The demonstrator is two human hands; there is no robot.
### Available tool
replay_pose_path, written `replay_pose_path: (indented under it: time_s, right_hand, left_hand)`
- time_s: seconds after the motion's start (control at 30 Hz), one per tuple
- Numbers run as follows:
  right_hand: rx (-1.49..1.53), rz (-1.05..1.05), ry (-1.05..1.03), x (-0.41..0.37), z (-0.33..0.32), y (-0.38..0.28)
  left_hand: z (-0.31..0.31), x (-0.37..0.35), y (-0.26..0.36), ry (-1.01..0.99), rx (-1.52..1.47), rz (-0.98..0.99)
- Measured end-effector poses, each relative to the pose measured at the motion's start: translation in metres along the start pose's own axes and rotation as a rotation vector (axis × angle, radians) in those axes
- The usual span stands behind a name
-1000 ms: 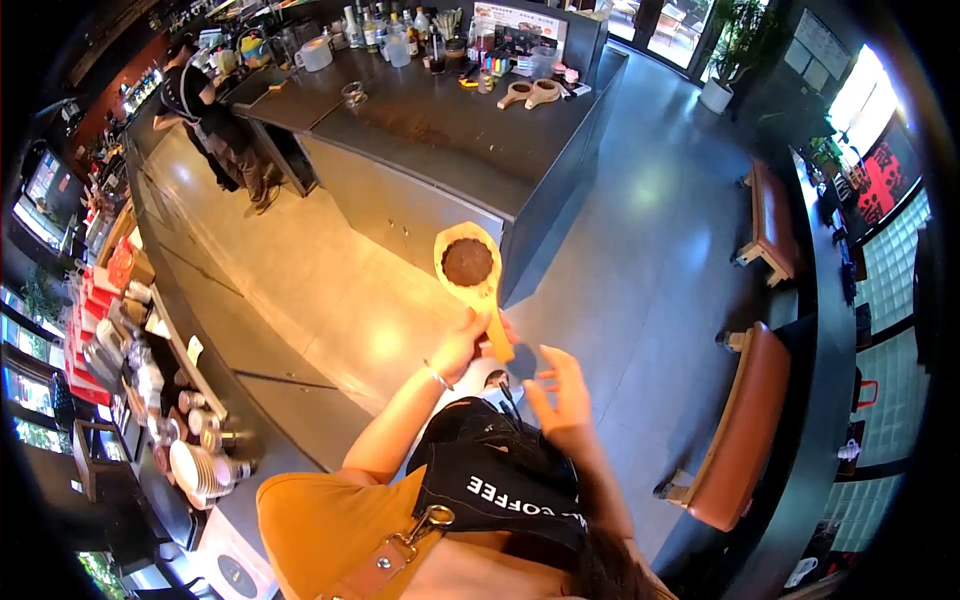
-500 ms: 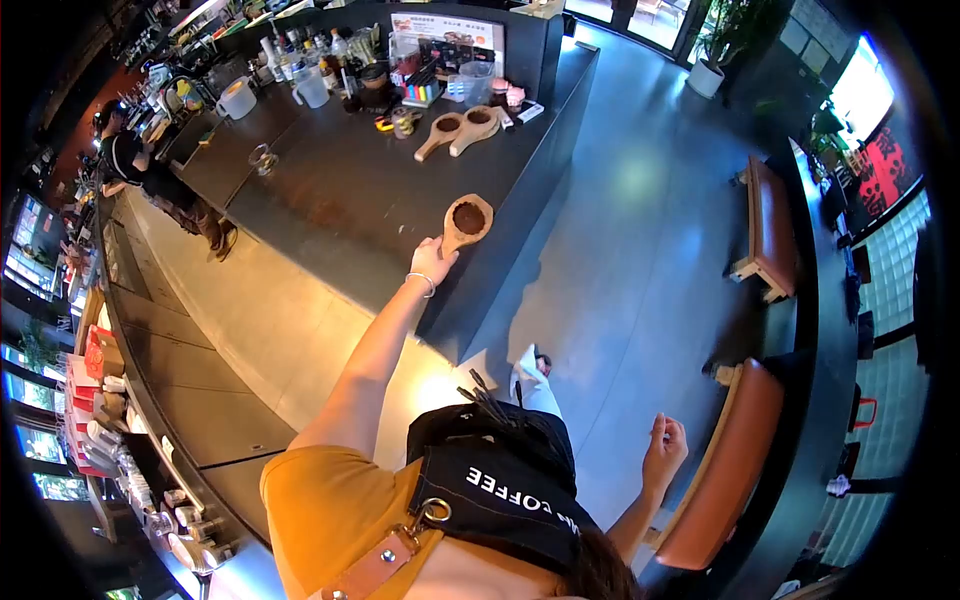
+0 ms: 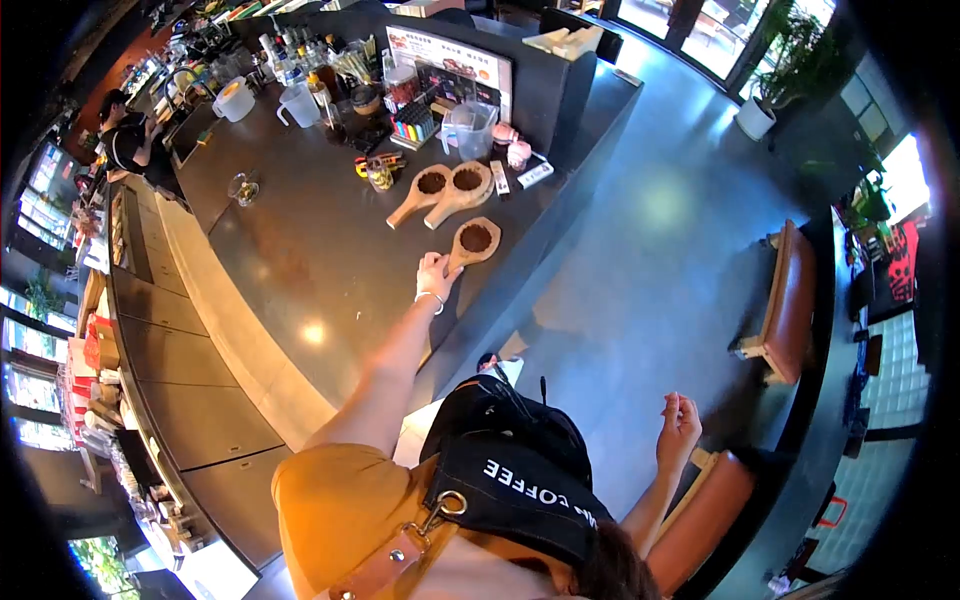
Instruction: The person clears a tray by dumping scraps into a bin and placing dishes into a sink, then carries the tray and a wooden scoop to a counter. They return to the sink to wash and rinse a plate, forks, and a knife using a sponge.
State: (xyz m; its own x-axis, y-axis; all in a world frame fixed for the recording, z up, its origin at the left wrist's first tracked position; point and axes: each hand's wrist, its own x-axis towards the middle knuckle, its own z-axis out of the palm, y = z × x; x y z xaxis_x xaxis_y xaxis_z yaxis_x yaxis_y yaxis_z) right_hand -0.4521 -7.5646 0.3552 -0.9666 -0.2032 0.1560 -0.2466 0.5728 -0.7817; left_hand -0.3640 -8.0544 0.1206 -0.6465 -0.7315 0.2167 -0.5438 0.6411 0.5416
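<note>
My left hand (image 3: 434,277) is closed on the handle of a wooden cup (image 3: 475,240) with a dark brown filling, held at the right side of the dark counter (image 3: 300,270). Just beyond it, two similar handled cups, a left wooden cup (image 3: 420,193) and a right wooden cup (image 3: 462,193), rest side by side on the counter with the same brown filling. My right hand (image 3: 679,428) is raised over the floor on the right, fingers loosely curled and apart, with nothing visible in it.
Behind the cups stand a clear pitcher (image 3: 469,130), a rack of coloured markers (image 3: 414,127) and a menu board (image 3: 452,72). A small glass (image 3: 243,188) sits farther left. Another person (image 3: 138,145) stands at the far left. Brown benches (image 3: 785,300) line the right side.
I have moved forward along the counter, and the cup in my left hand is now closer to the other two wooden cups. My right hand stays raised at the side.
</note>
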Motion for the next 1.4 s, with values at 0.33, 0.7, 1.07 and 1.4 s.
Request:
replay_pose_path:
  time_s: [0.33, 0.7, 1.07, 1.4]
  right_hand:
    - [0.046, -0.206, -0.299, 0.172, 0.077, -0.044]
    - [0.062, -0.660, -1.234, 0.289, 0.173, -0.107]
    - [0.434, -1.098, -1.917, -0.084, 0.106, -0.153]
    - [0.711, -1.417, -2.731, -0.490, -0.159, -0.048]
  left_hand:
    - [0.024, 0.050, 0.033, 0.028, -0.024, -0.294]
    - [0.024, -0.263, 0.096, 0.825, 0.057, -1.155]
    - [0.194, -0.774, 0.438, 1.914, 0.134, -2.283]
    - [-0.064, -0.901, 0.579, 2.478, 0.320, -1.434]
